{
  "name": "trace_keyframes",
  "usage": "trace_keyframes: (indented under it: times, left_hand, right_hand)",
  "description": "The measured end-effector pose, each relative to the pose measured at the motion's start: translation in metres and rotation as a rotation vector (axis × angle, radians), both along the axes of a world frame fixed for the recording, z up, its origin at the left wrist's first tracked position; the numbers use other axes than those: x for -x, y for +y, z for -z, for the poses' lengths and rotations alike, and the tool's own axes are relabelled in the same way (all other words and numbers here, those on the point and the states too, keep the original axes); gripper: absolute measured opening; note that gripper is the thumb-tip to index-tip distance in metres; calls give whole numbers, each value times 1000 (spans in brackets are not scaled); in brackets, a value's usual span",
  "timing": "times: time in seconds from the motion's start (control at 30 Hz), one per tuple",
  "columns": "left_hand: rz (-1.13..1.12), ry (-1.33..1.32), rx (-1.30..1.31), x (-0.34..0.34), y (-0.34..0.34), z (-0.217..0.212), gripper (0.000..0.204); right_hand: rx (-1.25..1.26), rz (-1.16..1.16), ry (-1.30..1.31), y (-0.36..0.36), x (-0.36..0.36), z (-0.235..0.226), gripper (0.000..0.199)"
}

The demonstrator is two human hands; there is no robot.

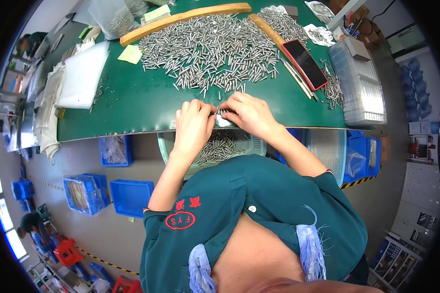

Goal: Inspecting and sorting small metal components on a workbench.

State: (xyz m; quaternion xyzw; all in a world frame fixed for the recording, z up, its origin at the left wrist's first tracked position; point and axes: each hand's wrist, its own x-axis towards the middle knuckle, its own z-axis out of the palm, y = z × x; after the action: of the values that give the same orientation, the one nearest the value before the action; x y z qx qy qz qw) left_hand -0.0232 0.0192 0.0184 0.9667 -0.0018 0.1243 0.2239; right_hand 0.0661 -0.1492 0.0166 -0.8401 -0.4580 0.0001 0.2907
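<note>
At the table's near edge, my left hand (193,122) and my right hand (252,113) face each other with fingers curled inward. A few small metal pins (220,111) are pinched between the fingertips of both hands. Just beyond the fingers, a wide pile of the same silvery pins (208,49) covers the green tabletop (137,105), with some strays at its near side. Below the edge, under my wrists, a pale green plastic basket (164,146) holds many more pins. My forearms partly cover it.
Two wooden bars (186,20) border the pile. A red-edged phone (304,63), pen-like tools (298,78) and darker metal pieces (331,90) lie right. Clear plastic trays (359,83) are stacked far right; a white foam sheet (84,73) lies left. Blue bins (131,197) stand on the floor.
</note>
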Motion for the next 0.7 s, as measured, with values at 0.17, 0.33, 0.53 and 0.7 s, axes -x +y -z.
trace_keyframes:
  times: [0.17, 0.33, 0.53, 0.7]
  left_hand:
    - [15, -14, 47, 5, -1, 1, 19]
    - [-12, -13, 40, 6, -4, 3, 14]
    - [25, 25, 241, 16, -1, -6, 14]
    - [89, 447, 1213, 33, 0, 12, 24]
  right_hand:
    - [-8, -15, 51, -4, 4, -1, 26]
    - [-35, -26, 10, -1, 6, 1, 29]
    - [-56, -22, -131, 2, 6, 4, 25]
    - [-40, -41, -106, -2, 2, 6, 21]
